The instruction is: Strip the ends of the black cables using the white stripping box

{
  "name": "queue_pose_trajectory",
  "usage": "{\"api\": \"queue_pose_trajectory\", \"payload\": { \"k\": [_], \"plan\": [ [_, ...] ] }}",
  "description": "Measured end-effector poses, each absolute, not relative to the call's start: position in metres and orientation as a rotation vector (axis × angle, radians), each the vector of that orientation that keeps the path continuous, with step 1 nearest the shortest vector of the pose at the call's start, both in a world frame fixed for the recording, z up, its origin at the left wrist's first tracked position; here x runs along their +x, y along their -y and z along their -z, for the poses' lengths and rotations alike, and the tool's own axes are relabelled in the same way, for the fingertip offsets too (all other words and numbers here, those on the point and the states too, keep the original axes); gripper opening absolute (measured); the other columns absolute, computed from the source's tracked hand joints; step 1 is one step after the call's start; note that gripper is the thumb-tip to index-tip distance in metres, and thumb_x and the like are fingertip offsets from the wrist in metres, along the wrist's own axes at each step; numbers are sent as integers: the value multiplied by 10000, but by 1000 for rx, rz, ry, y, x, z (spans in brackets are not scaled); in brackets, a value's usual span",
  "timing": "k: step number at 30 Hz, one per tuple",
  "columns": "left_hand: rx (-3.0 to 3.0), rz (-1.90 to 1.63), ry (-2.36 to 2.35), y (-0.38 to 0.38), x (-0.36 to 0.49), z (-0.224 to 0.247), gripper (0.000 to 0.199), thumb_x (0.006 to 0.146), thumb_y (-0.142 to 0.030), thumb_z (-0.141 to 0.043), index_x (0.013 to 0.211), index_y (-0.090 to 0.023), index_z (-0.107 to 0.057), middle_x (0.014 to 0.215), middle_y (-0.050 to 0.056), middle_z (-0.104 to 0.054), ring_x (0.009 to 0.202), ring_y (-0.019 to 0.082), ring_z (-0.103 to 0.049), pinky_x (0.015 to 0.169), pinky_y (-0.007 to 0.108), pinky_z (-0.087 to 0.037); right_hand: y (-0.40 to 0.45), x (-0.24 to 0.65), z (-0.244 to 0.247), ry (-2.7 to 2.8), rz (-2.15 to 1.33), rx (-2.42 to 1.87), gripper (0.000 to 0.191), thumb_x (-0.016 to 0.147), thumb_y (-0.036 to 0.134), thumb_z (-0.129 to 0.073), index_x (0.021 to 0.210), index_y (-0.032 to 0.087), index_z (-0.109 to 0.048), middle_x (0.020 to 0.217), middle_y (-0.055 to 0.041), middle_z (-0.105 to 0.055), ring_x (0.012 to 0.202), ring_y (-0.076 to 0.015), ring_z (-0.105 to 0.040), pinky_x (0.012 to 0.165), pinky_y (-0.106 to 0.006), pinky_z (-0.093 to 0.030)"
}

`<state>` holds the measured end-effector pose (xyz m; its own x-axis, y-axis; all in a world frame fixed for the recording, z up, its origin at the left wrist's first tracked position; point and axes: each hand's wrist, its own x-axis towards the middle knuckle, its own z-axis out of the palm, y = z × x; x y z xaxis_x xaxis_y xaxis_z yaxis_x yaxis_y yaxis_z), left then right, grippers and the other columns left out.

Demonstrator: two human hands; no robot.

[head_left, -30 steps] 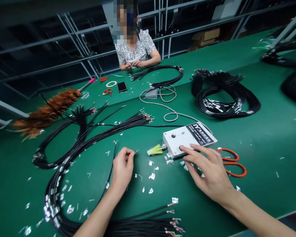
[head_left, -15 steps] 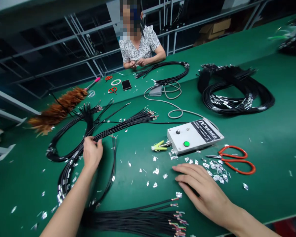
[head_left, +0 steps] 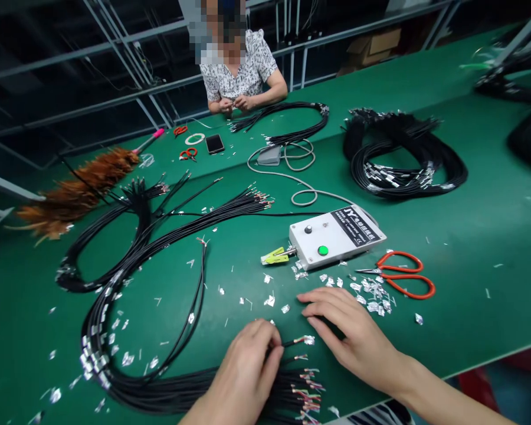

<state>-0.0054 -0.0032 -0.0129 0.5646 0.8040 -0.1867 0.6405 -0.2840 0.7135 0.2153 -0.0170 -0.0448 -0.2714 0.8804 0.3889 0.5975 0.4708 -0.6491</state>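
My left hand [head_left: 250, 369] is closed around a black cable [head_left: 291, 342] near its stripped end, just above a bundle of black cables [head_left: 159, 392] with bared coloured wire ends. A scrap of foil touches that cable's tip. To its right, my right hand [head_left: 351, 333] rests over the green table with its fingers apart and nothing between them. Beyond the hands stands a white box [head_left: 338, 236] with a green button, a knob and a yellow-green clip [head_left: 275, 255] at its left end. Two thin cables [head_left: 199, 295] curve at the left of the hands.
Red-handled scissors [head_left: 407, 274] lie beside foil scraps [head_left: 374, 295]. Coiled black cables [head_left: 407, 156] sit at the back right, more [head_left: 110, 254] at the left. A brown feather duster [head_left: 82, 189] lies far left. A person [head_left: 241, 71] sits across the green table [head_left: 491, 236].
My left hand has moved right and nearer, from the left cable bundle to the near one, and now grips a cable. My right hand stays about where it was. The view has shifted slightly.
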Motion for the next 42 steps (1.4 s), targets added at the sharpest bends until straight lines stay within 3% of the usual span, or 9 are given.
{"api": "queue_pose_trajectory", "payload": {
  "k": [5,10,13,23,29,33,42],
  "plan": [
    [1661,-505,-1236,-8,-6,3,116,931,-300,-514,967,-212,-581,845,20,-619,780,159,-596,675,241,-474,18,203,38,1865,-728,-1203,165,960,134,-486,1015,234,-604,1031,-38,-712,973,-187,-664,832,-364,-531],
    [1424,-611,-1270,-13,1,3,265,935,-403,-491,883,-179,-625,632,-19,-555,487,102,-474,479,215,-377,6,190,30,1649,-891,-1258,186,955,187,-508,1092,227,-626,1014,-47,-707,933,-179,-668,822,-334,-560],
    [1315,-679,-1267,-15,3,1,312,918,-449,-506,851,-167,-621,625,-10,-573,446,90,-458,458,213,-365,-2,183,26,1560,-948,-1224,245,951,186,-506,1170,222,-609,1014,-54,-695,872,-163,-666,800,-317,-573],
    [1263,-737,-1261,-15,3,0,324,891,-478,-556,833,-165,-621,608,-16,-562,428,77,-442,430,197,-345,-7,171,19,1582,-880,-1122,277,934,144,-520,1188,217,-603,989,-53,-668,829,-148,-653,796,-305,-577],
    [1208,-785,-1268,-14,6,3,354,854,-514,-595,827,-161,-605,581,-20,-561,410,73,-434,408,188,-335,4,172,27,1799,-536,-1062,322,919,85,-502,1211,205,-565,1015,-79,-691,908,-206,-658,771,-377,-558],
    [1175,-782,-1279,-14,8,3,374,827,-533,-618,808,-160,-594,566,-21,-566,388,66,-422,394,181,-327,2,174,29,1676,-684,-1154,341,922,128,-510,1250,214,-543,1017,-69,-692,880,-186,-667,772,-358,-550],
    [1185,-790,-1296,-12,7,7,350,801,-515,-661,796,-168,-616,566,-10,-569,421,82,-435,379,175,-326,-12,166,20,1314,-1154,-1229,125,834,279,-620,911,198,-677,844,-27,-670,696,-140,-620,641,-273,-506]
  ]
}}
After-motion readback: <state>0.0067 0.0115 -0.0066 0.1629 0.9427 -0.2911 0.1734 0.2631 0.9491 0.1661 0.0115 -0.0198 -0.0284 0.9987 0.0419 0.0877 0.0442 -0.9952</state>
